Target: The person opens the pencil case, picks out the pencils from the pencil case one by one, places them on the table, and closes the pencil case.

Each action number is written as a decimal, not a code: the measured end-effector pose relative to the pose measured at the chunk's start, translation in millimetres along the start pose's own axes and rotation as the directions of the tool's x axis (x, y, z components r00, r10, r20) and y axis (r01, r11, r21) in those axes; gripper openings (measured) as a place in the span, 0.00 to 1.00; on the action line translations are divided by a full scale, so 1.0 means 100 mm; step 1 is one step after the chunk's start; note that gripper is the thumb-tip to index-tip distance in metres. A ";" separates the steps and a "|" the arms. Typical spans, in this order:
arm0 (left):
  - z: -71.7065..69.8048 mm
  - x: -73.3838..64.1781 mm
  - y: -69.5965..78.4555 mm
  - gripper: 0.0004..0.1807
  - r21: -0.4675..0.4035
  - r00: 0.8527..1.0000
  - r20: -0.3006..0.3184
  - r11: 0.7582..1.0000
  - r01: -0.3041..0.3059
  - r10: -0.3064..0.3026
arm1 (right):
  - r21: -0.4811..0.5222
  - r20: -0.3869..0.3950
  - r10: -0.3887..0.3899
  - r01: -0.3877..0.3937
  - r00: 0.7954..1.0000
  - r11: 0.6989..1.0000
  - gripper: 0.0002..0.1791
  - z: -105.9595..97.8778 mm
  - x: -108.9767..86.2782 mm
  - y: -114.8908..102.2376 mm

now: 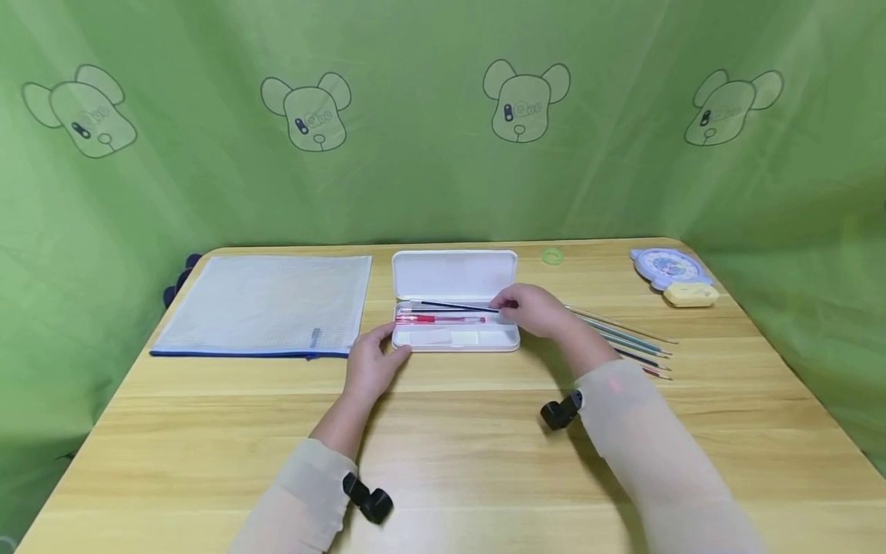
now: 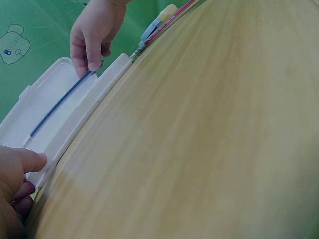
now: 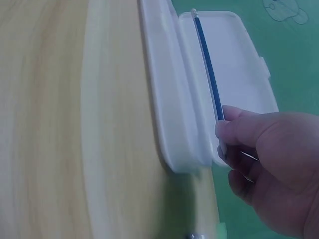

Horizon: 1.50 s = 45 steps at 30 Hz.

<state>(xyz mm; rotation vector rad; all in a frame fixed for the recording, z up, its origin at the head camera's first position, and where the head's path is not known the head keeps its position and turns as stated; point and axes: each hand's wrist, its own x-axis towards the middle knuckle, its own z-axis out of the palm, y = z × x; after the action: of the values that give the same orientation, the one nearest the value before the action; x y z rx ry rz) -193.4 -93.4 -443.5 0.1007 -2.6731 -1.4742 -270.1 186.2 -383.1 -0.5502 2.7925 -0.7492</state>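
An open white pencil case (image 1: 454,338) lies on the table with its lid raised at the back. My right hand (image 1: 531,309) pinches a dark blue pencil (image 3: 208,64) near one end, over the case's right side. The pencil's eraser end points left, and it slants above the tray in the head view. At the case's front left corner, my left hand (image 1: 371,363) holds the case, thumb along the front wall (image 2: 39,160). Inside the tray lies a red pen (image 1: 425,318), with another dark pencil behind it, partly overlapped by the held one.
Several pencils (image 1: 633,341) lie fanned out right of the case, partly behind my right forearm. A white mesh zip pouch (image 1: 266,304) lies to the left. Toward the back are a green ring (image 1: 551,255), a purple clock-like disc (image 1: 668,266) and a yellow block (image 1: 691,295).
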 end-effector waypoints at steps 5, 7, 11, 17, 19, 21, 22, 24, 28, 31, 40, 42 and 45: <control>0.00 -0.01 -0.01 0.27 0.001 1.000 0.000 1.000 -0.010 0.010 | 0.032 -0.030 0.006 -0.005 1.000 0.999 0.14 -0.09 -0.15 0.04; 0.00 -0.01 0.00 0.27 0.001 1.000 0.002 1.000 -0.009 0.009 | 0.040 -0.040 0.016 -0.014 0.999 0.999 0.14 -0.13 -0.22 0.06; -0.01 -0.01 0.00 0.27 0.000 1.000 0.005 1.000 -0.005 0.005 | 0.043 -0.051 0.055 -0.053 0.997 0.998 0.13 -0.21 -0.37 0.13; 0.00 0.00 0.00 0.28 0.003 1.000 -0.002 1.000 -0.013 0.013 | 0.044 -0.072 0.086 -0.083 0.994 0.996 0.13 -0.30 -0.62 0.30; 0.00 0.00 0.00 0.28 0.007 1.000 -0.002 1.000 -0.015 0.015 | 0.041 -0.086 0.092 -0.088 0.992 0.995 0.13 -0.32 -0.72 0.37; 0.00 0.00 0.01 0.27 0.010 1.000 0.002 1.000 -0.013 0.013 | 0.032 -0.097 0.092 -0.089 0.991 0.996 0.13 -0.33 -0.82 0.45; 0.00 -0.01 0.01 0.28 0.009 1.000 0.003 1.000 -0.012 0.012 | 0.026 -0.102 0.091 -0.089 0.991 0.996 0.13 -0.33 -0.87 0.50; 0.00 -0.01 0.01 0.28 0.009 1.000 0.003 1.000 -0.013 0.013 | 0.010 -0.115 0.088 -0.087 0.989 0.996 0.13 -0.34 -0.98 0.59; 0.00 -0.01 0.01 0.28 0.008 1.000 0.000 1.000 -0.018 0.018 | -0.020 -0.146 0.085 -0.089 0.986 0.996 0.13 -0.35 -1.18 0.75; 0.01 -0.01 0.00 0.28 0.003 1.000 0.004 1.000 -0.011 0.011 | -0.018 -0.150 0.108 -0.112 0.983 0.994 0.13 -0.36 -1.32 0.84; 0.00 -0.02 0.01 0.28 0.005 1.000 0.008 1.000 -0.003 0.003 | -0.034 -0.160 0.128 -0.135 0.979 0.990 0.13 -0.33 -1.61 1.05; -0.01 -0.02 0.02 0.28 0.006 1.000 0.004 1.000 -0.008 0.008 | -0.039 -0.159 0.132 -0.140 0.978 0.989 0.13 -0.33 -1.65 1.09; -0.01 -0.02 0.02 0.28 0.011 1.000 -0.001 1.000 -0.014 0.014 | -0.048 -0.164 0.140 -0.150 0.976 0.988 0.13 -0.32 -1.69 1.13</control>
<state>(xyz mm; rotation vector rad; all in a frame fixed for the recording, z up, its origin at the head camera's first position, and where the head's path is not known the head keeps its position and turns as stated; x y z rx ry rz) -191.7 -92.8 -441.8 0.0829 -2.6752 -1.4550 -158.9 359.2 -398.4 -0.3026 2.9721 -0.7096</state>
